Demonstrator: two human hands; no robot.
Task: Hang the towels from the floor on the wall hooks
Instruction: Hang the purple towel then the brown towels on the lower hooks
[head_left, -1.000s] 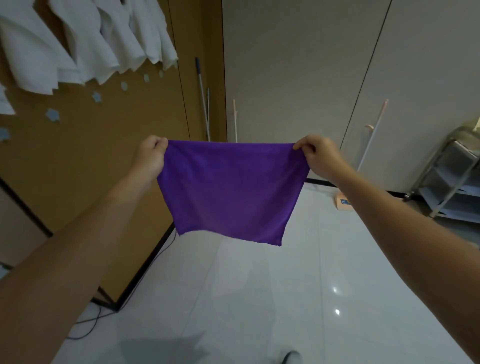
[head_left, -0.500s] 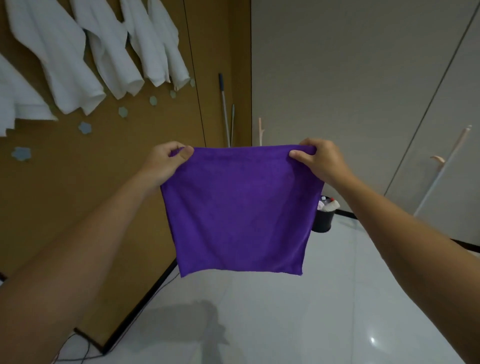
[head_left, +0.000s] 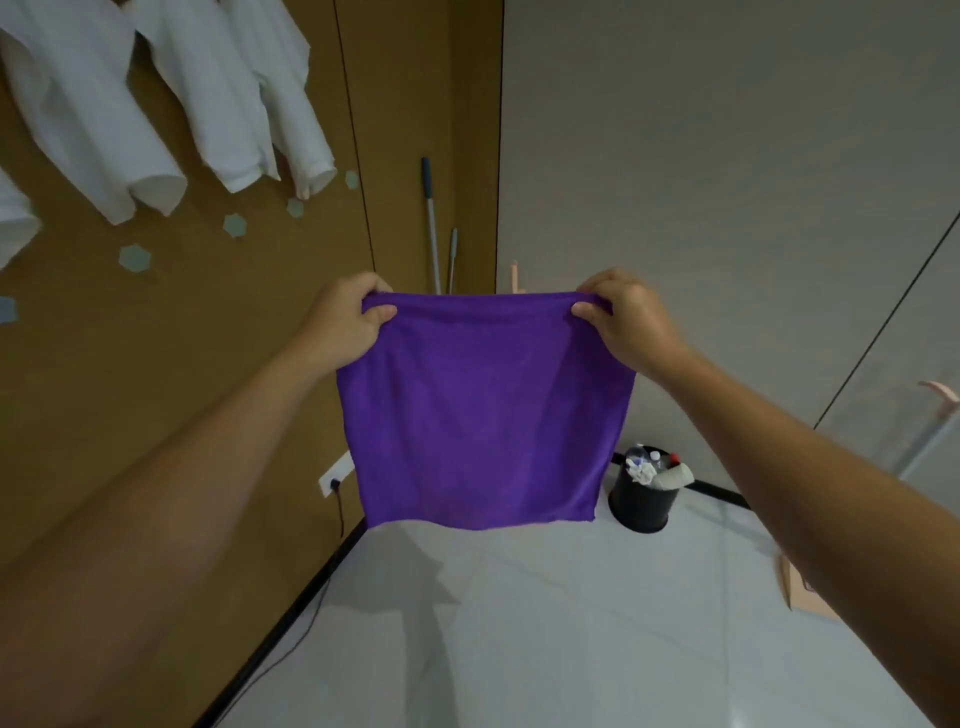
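Since the earlier frame, the purple towel (head_left: 480, 410) is swung further toward the room corner, and a black waste bin (head_left: 643, 499) is revealed.

Its top corners are pinched shut by the left hand (head_left: 347, 325) and right hand (head_left: 626, 322); the cloth is hung flat below the grip, white towels (head_left: 156, 98) up-left of it.

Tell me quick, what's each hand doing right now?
Left hand: closed, pinching the top left corner of the purple towel.
Right hand: closed, pinching the towel's top right corner.
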